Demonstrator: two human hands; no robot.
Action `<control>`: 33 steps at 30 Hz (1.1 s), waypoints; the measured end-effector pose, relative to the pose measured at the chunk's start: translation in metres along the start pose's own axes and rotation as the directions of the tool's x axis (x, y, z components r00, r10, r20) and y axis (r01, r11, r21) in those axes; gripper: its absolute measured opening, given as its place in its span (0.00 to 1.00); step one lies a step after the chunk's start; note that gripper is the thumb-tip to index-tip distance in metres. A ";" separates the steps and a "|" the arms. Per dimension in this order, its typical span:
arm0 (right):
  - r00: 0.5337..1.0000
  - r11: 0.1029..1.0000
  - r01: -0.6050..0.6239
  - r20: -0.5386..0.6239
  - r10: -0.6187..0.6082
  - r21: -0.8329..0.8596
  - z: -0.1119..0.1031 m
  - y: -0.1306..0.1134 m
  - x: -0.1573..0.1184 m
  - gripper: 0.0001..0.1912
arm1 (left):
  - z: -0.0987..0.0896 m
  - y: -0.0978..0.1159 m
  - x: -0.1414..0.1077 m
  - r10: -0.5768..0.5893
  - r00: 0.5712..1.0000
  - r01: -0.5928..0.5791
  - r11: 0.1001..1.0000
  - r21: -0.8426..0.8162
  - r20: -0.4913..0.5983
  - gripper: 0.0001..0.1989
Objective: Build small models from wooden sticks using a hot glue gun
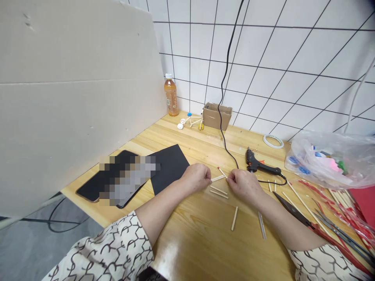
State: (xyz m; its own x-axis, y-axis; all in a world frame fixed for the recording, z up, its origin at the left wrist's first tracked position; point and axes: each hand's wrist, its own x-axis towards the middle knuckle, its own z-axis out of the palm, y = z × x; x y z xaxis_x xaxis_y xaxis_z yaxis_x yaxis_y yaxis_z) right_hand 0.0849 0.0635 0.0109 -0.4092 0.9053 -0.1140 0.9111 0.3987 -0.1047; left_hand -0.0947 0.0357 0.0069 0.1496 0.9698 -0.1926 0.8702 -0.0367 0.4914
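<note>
My left hand [197, 178] is closed in a pinch on one end of a short pale wooden stick [217, 178]. Facing it, my right hand [243, 183] pinches a thin stick with a red tip [222, 171], which points up and to the left. The two sticks meet or overlap close to my right fingertips; whether they are joined I cannot tell. Just below lie two loose wooden sticks [218, 192], roughly parallel. Another stick [234, 218] rests nearer the front, beside a clear glue stick [262, 225].
A black glue gun [260, 164] lies beyond my right hand, its cord running up the wall. Scissors [293, 208] and a plastic bag [331, 164] are at right. Black paper [168, 166] and phones [96, 187] lie left; a bottle [171, 95], stick model [193, 121] and cardboard box [216, 117] stand behind.
</note>
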 end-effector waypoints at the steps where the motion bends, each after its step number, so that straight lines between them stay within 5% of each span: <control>1: 1.000 1.000 0.000 0.001 0.000 -0.003 0.000 0.000 0.000 0.09 | 0.000 0.000 0.000 0.000 1.000 0.000 1.000 -0.002 0.002 0.07; 13: 1.000 1.000 -0.014 0.017 0.014 0.023 -0.006 0.001 0.002 0.12 | -0.002 0.000 0.000 -0.007 1.000 0.007 0.999 -0.035 0.005 0.05; 22: 0.980 0.978 -0.159 -0.099 0.173 0.136 -0.035 0.062 0.004 0.07 | -0.003 -0.002 0.000 -0.010 1.000 0.012 0.997 -0.072 0.027 0.05; 29: 1.000 0.981 0.022 -0.018 -0.019 0.192 -0.031 0.049 0.000 0.07 | -0.002 -0.003 0.000 -0.005 1.000 0.006 0.998 -0.066 0.017 0.05; 33: 0.997 0.986 -0.022 -0.064 0.033 0.163 -0.035 0.057 0.000 0.05 | -0.002 -0.002 0.000 -0.008 1.000 0.008 0.998 -0.061 0.012 0.06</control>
State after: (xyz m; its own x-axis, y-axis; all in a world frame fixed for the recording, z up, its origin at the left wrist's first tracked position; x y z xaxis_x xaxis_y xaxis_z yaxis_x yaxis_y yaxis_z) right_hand 0.1382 0.0916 0.0393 -0.3752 0.9254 -0.0537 0.8995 0.3495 -0.2622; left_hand -0.0978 0.0358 0.0076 0.1488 0.9670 -0.2069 0.8410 -0.0137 0.5409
